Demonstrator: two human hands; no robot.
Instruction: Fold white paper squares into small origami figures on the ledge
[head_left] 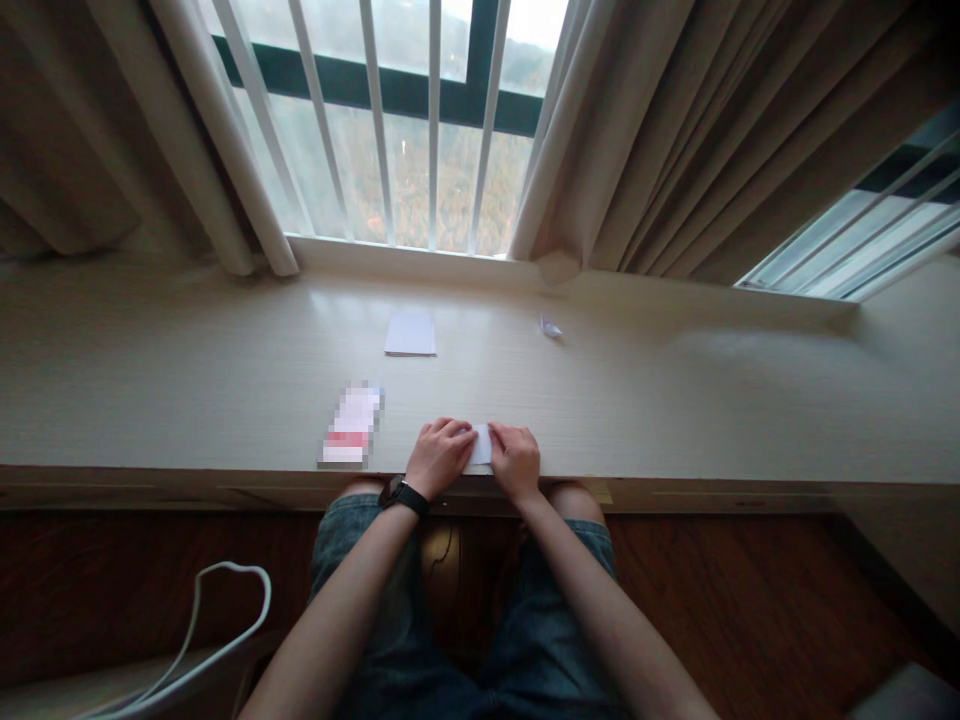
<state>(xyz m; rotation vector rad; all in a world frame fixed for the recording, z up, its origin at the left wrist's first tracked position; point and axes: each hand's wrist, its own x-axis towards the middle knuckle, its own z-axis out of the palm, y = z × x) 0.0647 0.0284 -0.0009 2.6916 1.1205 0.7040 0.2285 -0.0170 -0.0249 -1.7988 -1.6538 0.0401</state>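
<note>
I've got the small white paper (482,447) held between left hand (439,455) and right hand (517,458), both partly hiding it, at the desk's (675,420) near edge. Around it: pixelated slab (351,425), nine o'clock; flat white sheets (410,333), eleven; crumpled scrap (550,328), one.

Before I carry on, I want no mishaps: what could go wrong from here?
The small white paper between the left hand and right hand is close to the desk's front edge, so it might slip off. The pixelated phone-shaped item lies near that edge too; a sideways sweep of the left hand could knock it.
</note>
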